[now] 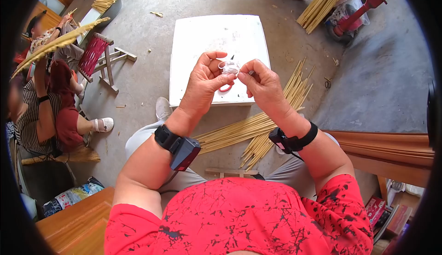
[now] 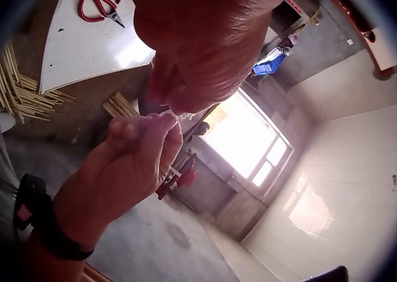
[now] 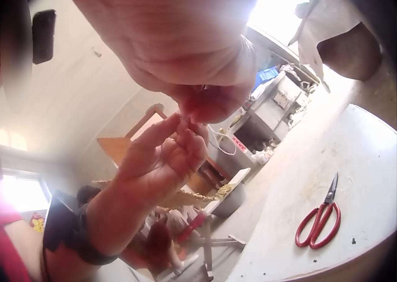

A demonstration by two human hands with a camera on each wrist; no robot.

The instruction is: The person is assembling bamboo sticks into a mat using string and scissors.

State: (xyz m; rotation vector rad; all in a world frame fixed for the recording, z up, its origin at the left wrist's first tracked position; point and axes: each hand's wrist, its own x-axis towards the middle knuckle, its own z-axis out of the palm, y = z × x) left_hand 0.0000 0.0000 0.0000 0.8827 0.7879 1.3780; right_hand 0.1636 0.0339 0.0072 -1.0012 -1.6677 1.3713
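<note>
Bundle (image 1: pixel 231 67), white and thread-like. Sits in mid-air above tabletop (image 1: pixel 189 47), between left hand (image 1: pixel 200 82) and right hand (image 1: pixel 264 84). Left-hand fingers: curled in around bundle, thumb at its lower edge; small loop visible beside them. Right-hand fingers: nearly closed, thumb and index finger pinching at bundle's right side; exact strand too fine to tell. Contact point mostly hidden in both wrist views. Step in hand, by judgement: fine two-handed working of strands, off the surface. Needed next, as judged: steady left-hand hold, light right-hand pinch, small controlled pull, care against snagging the loop. Scissors (image 3: pixel 319 226), red-handled: lying on tabletop below, not in either hand.
</note>
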